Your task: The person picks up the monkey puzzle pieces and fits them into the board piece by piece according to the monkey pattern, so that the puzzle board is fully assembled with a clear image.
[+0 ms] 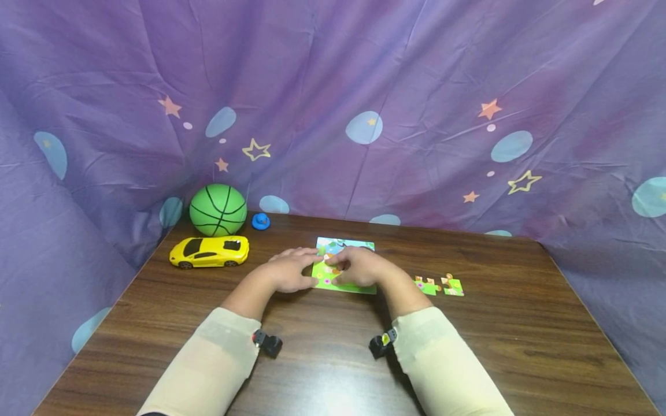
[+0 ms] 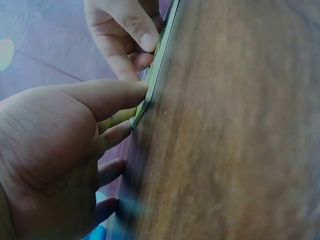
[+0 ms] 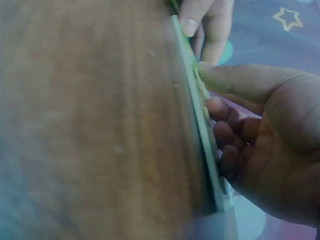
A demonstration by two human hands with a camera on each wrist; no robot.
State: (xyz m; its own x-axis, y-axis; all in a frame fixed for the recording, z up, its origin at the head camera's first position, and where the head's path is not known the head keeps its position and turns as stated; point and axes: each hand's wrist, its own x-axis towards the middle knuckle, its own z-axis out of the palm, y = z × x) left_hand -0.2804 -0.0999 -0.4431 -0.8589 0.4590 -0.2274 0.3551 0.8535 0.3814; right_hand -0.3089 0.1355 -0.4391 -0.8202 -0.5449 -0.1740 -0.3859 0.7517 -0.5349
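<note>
A jigsaw puzzle board (image 1: 359,288) with a bright green and blue picture lies flat on the table, both hands partly covering it. My left hand (image 1: 288,271) stands at its left side, thumb at the near corner and the other fingers spread along the edge. Over the right half is my right hand (image 1: 361,267), its thumb and bent fingers touching the picture surface. In the right wrist view the right thumb (image 3: 230,80) rests on the board near its front edge. Any puzzle piece under these fingertips is hidden.
Two loose puzzle pieces, one nearer (image 1: 429,287) and one farther right (image 1: 454,286), lie right of the board. On the left are a yellow toy car (image 1: 210,252), a green ball (image 1: 218,210) and a small blue duck (image 1: 261,221). A purple curtain (image 1: 322,86) hangs behind the table.
</note>
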